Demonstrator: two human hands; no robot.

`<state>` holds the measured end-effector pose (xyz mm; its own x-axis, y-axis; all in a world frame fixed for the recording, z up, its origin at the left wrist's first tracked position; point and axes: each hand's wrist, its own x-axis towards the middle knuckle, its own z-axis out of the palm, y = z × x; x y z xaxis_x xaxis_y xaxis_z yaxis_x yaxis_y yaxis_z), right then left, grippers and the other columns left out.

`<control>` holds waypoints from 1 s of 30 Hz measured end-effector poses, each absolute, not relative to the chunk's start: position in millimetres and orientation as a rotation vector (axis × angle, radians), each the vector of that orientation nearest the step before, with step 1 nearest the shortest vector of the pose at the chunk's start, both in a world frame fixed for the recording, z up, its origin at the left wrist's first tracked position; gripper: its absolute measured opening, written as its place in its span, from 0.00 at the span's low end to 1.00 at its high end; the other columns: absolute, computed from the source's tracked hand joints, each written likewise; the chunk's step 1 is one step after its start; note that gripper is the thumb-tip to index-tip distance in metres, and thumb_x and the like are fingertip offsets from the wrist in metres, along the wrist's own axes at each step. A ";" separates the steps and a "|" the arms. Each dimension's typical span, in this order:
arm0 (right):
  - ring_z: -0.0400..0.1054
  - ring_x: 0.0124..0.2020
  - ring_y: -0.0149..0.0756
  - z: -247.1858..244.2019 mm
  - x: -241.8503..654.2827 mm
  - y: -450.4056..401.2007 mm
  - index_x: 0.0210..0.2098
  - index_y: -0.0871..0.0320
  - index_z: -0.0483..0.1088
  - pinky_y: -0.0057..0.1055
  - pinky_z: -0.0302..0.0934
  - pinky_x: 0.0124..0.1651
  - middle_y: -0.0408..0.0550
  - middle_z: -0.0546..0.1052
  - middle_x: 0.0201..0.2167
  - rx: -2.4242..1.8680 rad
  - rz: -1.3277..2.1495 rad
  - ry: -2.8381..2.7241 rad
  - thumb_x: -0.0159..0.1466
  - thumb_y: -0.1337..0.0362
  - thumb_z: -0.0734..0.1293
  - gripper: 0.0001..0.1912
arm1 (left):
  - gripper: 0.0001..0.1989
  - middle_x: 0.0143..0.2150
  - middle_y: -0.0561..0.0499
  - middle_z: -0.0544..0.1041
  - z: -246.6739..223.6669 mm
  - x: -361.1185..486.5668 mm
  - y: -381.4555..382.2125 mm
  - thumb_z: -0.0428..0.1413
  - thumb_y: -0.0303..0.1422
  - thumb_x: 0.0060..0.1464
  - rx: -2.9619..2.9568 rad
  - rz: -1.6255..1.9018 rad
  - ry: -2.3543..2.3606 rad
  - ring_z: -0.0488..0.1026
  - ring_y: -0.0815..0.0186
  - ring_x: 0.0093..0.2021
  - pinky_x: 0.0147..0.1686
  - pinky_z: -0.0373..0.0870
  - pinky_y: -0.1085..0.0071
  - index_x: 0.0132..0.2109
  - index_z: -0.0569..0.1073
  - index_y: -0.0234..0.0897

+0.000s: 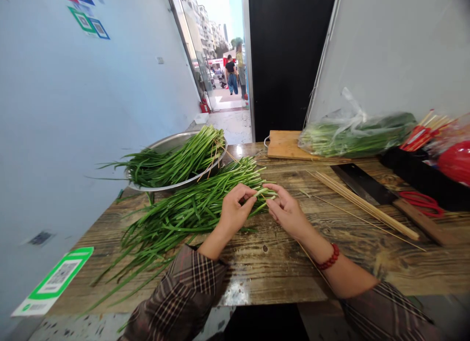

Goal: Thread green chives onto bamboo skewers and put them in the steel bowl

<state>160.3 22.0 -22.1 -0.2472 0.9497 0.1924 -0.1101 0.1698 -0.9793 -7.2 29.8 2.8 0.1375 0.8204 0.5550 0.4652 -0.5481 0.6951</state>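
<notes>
Chinese chives (183, 209) lie in a loose pile on the wooden table, their pale stem ends toward the right. At those ends my left hand (237, 206) pinches a few chive stems between thumb and fingers. My right hand (288, 214) is close beside it, fingers curled around a thin bamboo skewer (306, 253) that runs back beneath my wrist. The skewer's tip is at the stems; whether it passes through them I cannot tell. Behind, a metal basin (165, 144) holds more chives (179, 160), with skewers across their stem ends.
To the right lie a bundle of bamboo skewers (367, 206), a cleaver (362, 184) and red-handled scissors (420, 204). Farther back are a cutting board (284, 145) and a plastic bag of greens (360, 135). A QR-code card (58, 277) is at the left edge.
</notes>
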 end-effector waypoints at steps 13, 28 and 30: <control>0.55 0.16 0.26 -32.6 158.3 29.7 0.40 0.56 0.62 0.23 0.49 0.20 0.31 0.62 0.14 -0.977 1.163 -1.426 0.62 0.56 0.63 0.12 | 0.05 0.33 0.49 0.75 0.7 0.2 26.2 0.55 0.29 0.56 2.129 1.189 1.103 0.70 0.66 0.35 0.35 0.67 0.70 0.35 0.76 0.36; 0.55 0.14 0.25 -29.9 159.5 27.0 0.40 0.56 0.63 0.23 0.48 0.19 0.34 0.65 0.15 -1.020 1.081 -1.547 0.66 0.49 0.60 0.16 | 0.13 0.24 0.54 0.70 2.8 3.5 22.7 0.51 0.35 0.59 2.029 0.933 1.238 0.65 0.70 0.27 0.28 0.60 0.75 0.29 0.72 0.34; 0.55 0.14 0.26 -31.8 159.2 28.2 0.37 0.56 0.63 0.23 0.48 0.19 0.34 0.64 0.14 -1.036 1.073 -1.526 0.65 0.49 0.61 0.16 | 0.13 0.25 0.54 0.71 0.4 3.8 23.1 0.51 0.35 0.59 2.053 0.938 1.252 0.65 0.69 0.28 0.30 0.60 0.74 0.29 0.72 0.34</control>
<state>159.2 28.2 -31.8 -0.1724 0.9578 0.2301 0.1074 0.2504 -0.9622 3.8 23.1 0.4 0.3217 0.9057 0.2760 0.5195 -0.4126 0.7483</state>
